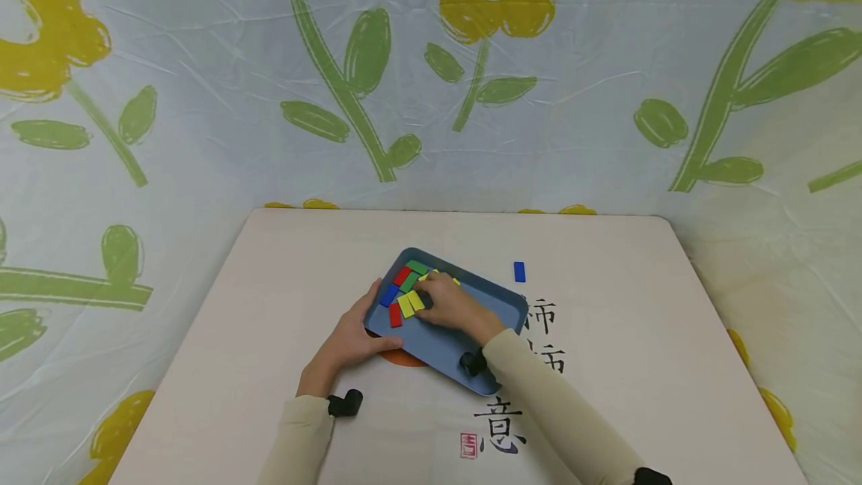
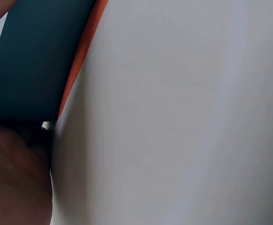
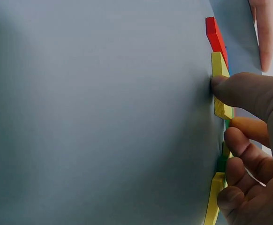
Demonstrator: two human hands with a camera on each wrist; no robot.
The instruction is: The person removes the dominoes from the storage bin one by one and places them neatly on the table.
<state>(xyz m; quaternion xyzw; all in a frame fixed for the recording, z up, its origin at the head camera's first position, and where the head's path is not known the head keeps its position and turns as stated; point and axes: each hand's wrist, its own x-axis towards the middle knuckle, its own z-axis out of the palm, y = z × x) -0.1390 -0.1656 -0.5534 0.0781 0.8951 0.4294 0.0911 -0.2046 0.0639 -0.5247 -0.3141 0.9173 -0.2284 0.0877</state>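
A blue-grey tray point(image 1: 438, 354) lies slanted on the table with several small coloured blocks gathered at its left end. My left hand point(image 1: 350, 335) grips its left corner, thumb along the near rim and fingers up the left side. Over the tray, my right hand point(image 1: 454, 305) bends its fingers down at the blocks. In the right wrist view its thumb presses a yellow block point(image 3: 223, 110), with the index fingertip close to that block's end. Around it lie another yellow block point(image 1: 405, 306), a red block point(image 1: 395, 315), a blue block point(image 1: 389, 295) and a green block point(image 1: 417, 267).
A single blue block point(image 1: 519, 272) lies on the table beyond the tray's right end. Black characters point(image 1: 500, 425) and a red seal mark point(image 1: 468, 445) are printed on the tabletop. An orange shape point(image 1: 404, 358) shows beneath the tray's near edge. Flowered cloth point(image 1: 572, 141) hangs behind the table.
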